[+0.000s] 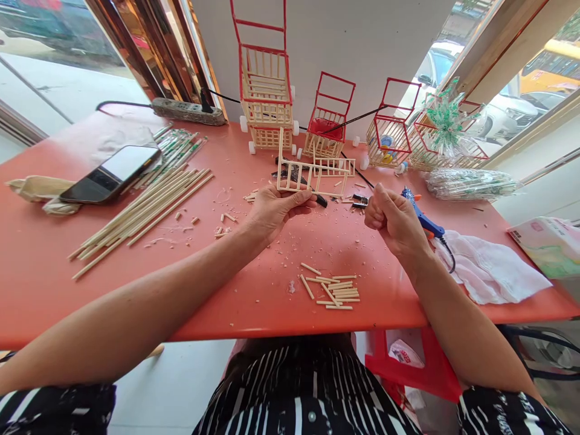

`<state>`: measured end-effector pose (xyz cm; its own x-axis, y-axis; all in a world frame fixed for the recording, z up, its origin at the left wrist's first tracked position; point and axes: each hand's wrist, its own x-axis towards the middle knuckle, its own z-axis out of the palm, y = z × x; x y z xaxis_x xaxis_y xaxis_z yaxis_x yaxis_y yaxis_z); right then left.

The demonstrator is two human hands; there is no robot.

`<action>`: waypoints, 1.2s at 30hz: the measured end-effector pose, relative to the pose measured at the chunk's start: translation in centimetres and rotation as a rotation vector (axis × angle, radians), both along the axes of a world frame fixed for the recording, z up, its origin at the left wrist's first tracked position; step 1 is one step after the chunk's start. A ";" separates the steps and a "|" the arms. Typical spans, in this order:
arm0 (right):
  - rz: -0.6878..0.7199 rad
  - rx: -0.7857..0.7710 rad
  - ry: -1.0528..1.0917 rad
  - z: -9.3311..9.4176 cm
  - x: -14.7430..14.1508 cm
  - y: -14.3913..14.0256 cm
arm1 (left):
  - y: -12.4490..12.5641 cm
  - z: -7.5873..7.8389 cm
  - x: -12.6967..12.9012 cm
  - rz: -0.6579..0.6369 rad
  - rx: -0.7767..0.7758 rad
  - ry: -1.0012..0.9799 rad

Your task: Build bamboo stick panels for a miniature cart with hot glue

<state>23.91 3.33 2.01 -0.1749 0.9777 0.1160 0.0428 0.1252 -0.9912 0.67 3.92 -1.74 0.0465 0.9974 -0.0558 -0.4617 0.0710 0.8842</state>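
My left hand (283,208) pinches the lower edge of a small ladder-like frame of thin wooden sticks (312,188), raised over the red table. My right hand (394,220) is closed to the right of the frame and apart from it, thumb pressed against curled fingers; whatever it may hold is hidden. Just beyond this hand lies a blue glue gun (423,217). Another stick frame (335,164) is partly seen behind the held one. Short cut wooden sticks (338,289) lie in a loose pile nearer to me, between my forearms.
Long wooden sticks (149,208) and a phone (113,172) lie at left. Miniature stick carts with red trim (267,90) stand along the wall. A white cloth (493,266), a plastic-wrapped bundle (471,184) and a tissue box (548,244) are at right. Scraps dot the red table (217,308).
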 end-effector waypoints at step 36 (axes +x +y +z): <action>-0.083 0.111 -0.117 -1.9 0.1 0.5 | -0.2 0.0 0.0 -0.139 0.001 0.065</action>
